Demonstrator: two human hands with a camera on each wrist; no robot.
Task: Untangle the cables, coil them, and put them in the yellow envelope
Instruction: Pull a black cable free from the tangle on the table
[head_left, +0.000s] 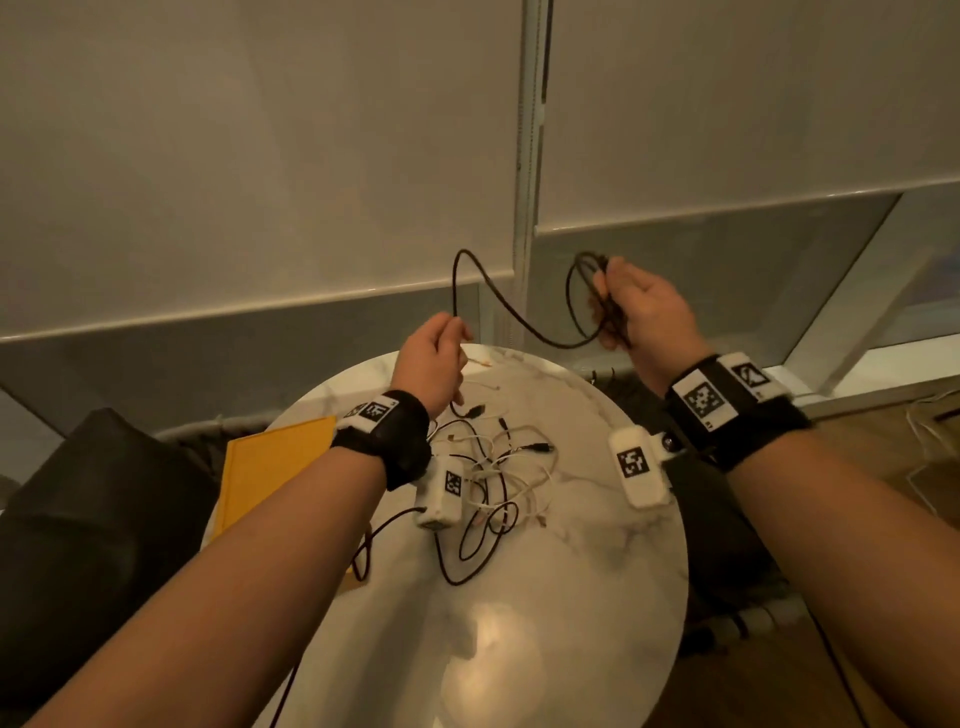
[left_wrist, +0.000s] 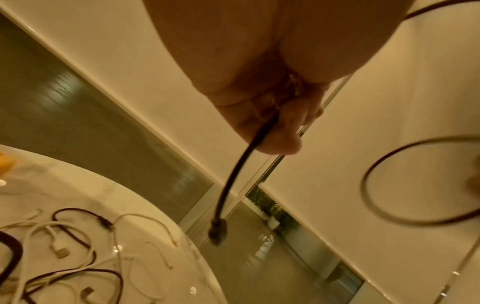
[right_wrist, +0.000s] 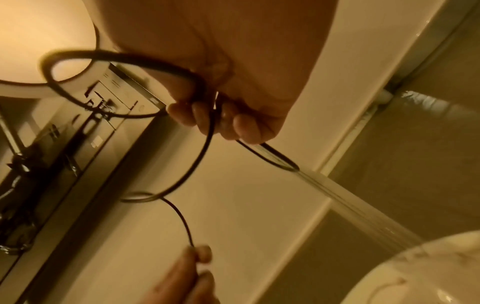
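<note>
A black cable (head_left: 498, 306) is raised above the round marble table (head_left: 571, 597). My right hand (head_left: 613, 306) grips several coiled loops of the black cable (right_wrist: 197, 86) in its curled fingers. My left hand (head_left: 447, 343) pinches the black cable (left_wrist: 233, 174) near its free end, and the plug (left_wrist: 218, 232) dangles below. A slack arc of cable hangs between both hands. A tangle of white and black cables (head_left: 493, 478) lies on the table under my left wrist. The yellow envelope (head_left: 270, 462) lies flat at the table's left edge, partly hidden by my left forearm.
White roller blinds (head_left: 260, 156) and a window frame (head_left: 530, 156) stand right behind the table. A dark chair (head_left: 93, 493) sits at the left. Wooden floor (head_left: 883, 447) shows at the right. The table's near half reflects a lamp.
</note>
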